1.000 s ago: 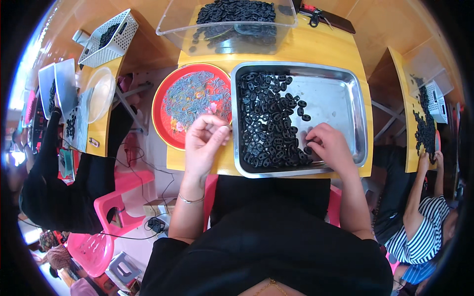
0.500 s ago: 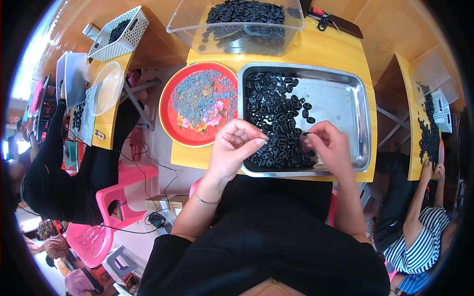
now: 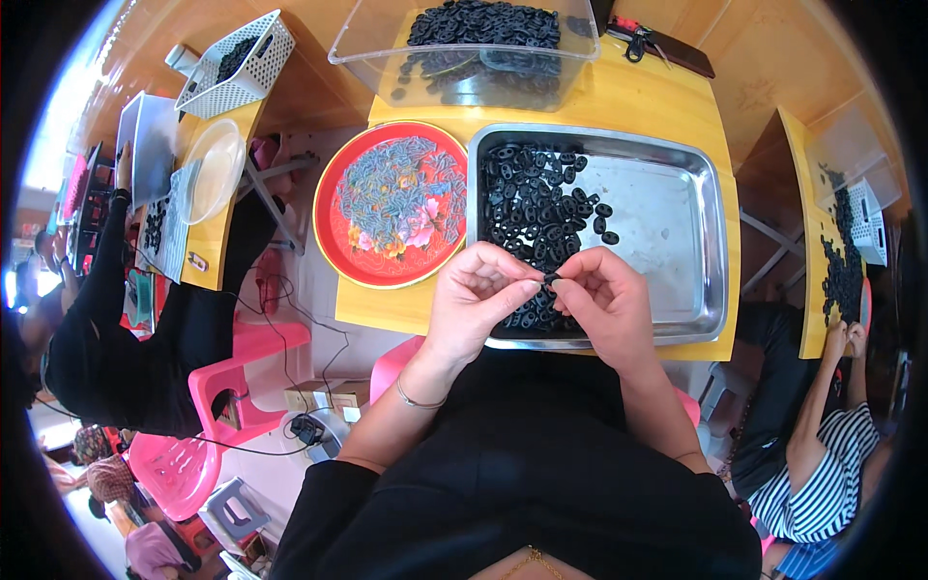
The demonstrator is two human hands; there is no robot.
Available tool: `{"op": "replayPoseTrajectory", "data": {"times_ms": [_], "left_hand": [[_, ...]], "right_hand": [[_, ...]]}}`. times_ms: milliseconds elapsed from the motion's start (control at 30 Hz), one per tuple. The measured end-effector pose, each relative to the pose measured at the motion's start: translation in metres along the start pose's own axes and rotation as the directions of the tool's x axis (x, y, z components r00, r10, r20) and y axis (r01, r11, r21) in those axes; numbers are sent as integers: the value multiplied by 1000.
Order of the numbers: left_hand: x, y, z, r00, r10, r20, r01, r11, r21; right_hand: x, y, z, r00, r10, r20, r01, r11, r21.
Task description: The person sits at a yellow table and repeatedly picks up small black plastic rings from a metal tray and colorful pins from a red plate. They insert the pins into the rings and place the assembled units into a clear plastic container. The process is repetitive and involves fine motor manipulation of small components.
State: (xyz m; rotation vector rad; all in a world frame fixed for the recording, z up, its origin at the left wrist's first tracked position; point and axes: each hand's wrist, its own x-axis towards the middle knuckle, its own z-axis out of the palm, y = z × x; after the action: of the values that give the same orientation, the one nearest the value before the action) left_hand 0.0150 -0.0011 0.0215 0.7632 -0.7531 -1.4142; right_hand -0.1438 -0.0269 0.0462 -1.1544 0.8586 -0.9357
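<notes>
Steel tray [image 3: 691, 253], rectangular, on yellow table [image 3: 667, 106]: black parts [image 3: 532, 208] heaped at its left end. Red round plate [image 3: 333, 208] just left of it, holding grey bits. Clear bin [image 3: 377, 43] behind, more black parts (a dense load). Left hand [image 3: 474, 300] and right hand [image 3: 604, 304] meet over the tray's near rim, fingertips pinched together on one small black part [image 3: 551, 279].
</notes>
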Motion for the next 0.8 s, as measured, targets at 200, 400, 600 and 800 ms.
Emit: {"op": "replayPoseTrajectory", "data": {"times_ms": [200,400,600,800], "left_hand": [[0,-1,0,1000,17,-1,-17,1000,17],[0,-4,-2,996,80,24,-82,995,57],[-1,-2,1,992,126,11,-127,982,137],[-2,-7,-6,974,220,60,-228,938,262]], "right_hand": [[0,1,1,1000,-13,-21,13,1000,-27],[0,3,3,999,-30,-42,28,999,-35],[1,3,3,999,-5,-33,3,998,-67],[5,3,5,1000,17,-4,-17,996,-93]]}}
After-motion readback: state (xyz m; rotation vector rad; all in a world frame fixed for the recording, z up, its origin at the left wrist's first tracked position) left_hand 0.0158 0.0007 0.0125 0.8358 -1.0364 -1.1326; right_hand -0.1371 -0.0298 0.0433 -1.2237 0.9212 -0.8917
